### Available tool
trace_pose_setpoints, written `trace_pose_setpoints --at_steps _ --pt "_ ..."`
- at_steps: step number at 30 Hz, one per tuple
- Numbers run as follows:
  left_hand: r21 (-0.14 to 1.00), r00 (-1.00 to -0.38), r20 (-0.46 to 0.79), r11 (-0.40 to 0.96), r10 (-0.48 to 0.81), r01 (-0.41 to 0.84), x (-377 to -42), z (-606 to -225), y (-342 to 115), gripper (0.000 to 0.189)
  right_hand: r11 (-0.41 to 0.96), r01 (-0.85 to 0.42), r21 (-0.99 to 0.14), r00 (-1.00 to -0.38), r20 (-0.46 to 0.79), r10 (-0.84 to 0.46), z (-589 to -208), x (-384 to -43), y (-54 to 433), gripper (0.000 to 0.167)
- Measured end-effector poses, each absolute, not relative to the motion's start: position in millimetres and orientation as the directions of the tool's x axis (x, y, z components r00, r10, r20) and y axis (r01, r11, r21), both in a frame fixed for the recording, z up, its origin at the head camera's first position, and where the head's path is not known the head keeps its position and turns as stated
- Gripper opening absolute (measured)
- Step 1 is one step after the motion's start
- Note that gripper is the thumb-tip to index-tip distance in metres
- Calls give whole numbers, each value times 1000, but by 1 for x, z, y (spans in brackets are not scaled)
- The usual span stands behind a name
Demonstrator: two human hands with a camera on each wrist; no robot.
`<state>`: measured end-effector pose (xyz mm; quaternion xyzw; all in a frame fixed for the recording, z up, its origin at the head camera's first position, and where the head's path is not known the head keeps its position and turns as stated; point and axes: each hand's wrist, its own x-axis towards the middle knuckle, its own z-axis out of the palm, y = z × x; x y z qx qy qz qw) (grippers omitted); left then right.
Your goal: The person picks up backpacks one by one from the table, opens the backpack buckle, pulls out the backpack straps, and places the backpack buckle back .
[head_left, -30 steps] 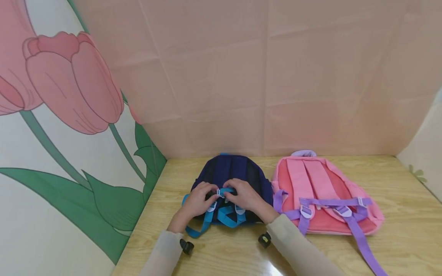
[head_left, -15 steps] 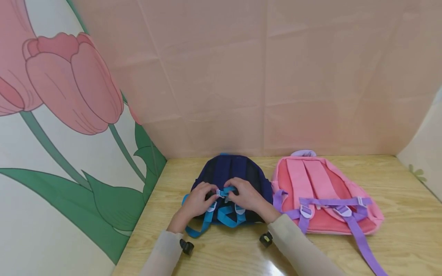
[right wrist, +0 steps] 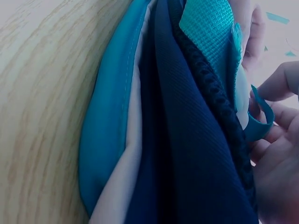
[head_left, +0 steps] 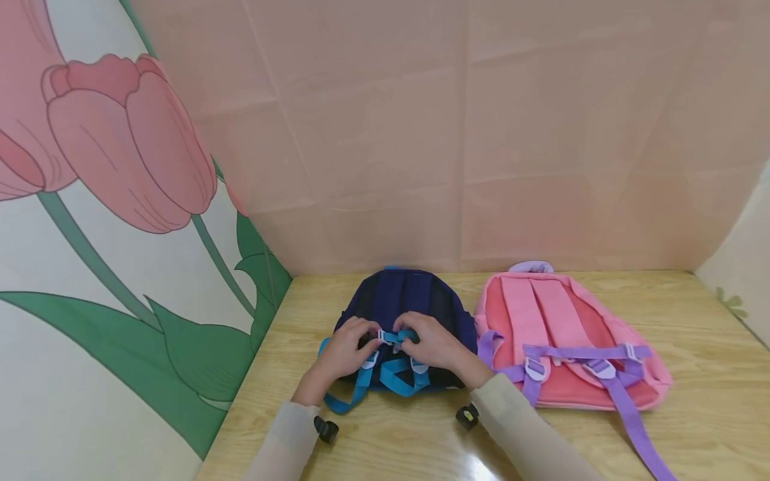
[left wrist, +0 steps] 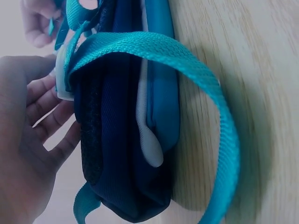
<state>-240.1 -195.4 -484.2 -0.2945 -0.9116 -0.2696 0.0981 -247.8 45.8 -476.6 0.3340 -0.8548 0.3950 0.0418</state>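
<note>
A navy backpack (head_left: 402,290) lies on the table with its shoulder-strap side up. Across its middle runs a blue chest strap (head_left: 391,337) with a white buckle (head_left: 381,335). My left hand (head_left: 344,347) pinches the buckle end between thumb and fingers. On the other side, my right hand (head_left: 434,344) pinches the strap, and a curled blue webbing piece (right wrist: 262,123) shows between its fingers in the right wrist view. A loose blue strap (left wrist: 201,77) arches over the bag's side in the left wrist view. Both hands stay close over the bag.
A pink backpack (head_left: 622,337) with purple straps (head_left: 631,427) lies right beside the navy one, and one strap trails toward the table's front. The wooden table (head_left: 385,441) meets a pinkish cloth backdrop (head_left: 373,147) behind. At left stands a tulip-printed panel (head_left: 120,133).
My right hand has shifted slightly right, and more of the blue chest strap shows stretched between the hands. The left hand keeps its place at the buckle.
</note>
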Motion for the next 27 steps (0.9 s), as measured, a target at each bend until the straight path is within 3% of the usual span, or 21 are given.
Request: trace_pose_setpoints --at_steps 6,12,16,22,27 --pt "433 -803 357 677 478 595 -240 -485 -197 19 520 -585 -622 -794 309 -523 -478 -250 47 7" --pt "440 -800 356 669 482 599 -241 -485 -199 20 585 -596 -550 -798 324 -509 -477 -250 49 9" --pt "454 -807 346 667 479 591 -240 -484 -199 20 581 -590 -561 -800 308 -516 -472 -248 47 3" --pt "455 -806 348 666 479 592 -240 -483 -198 20 583 -636 -505 -768 336 -546 -471 -246 39 19" --pt "459 -802 360 658 477 597 -240 -484 -196 19 598 -639 -483 -767 347 -540 -473 -247 34 23"
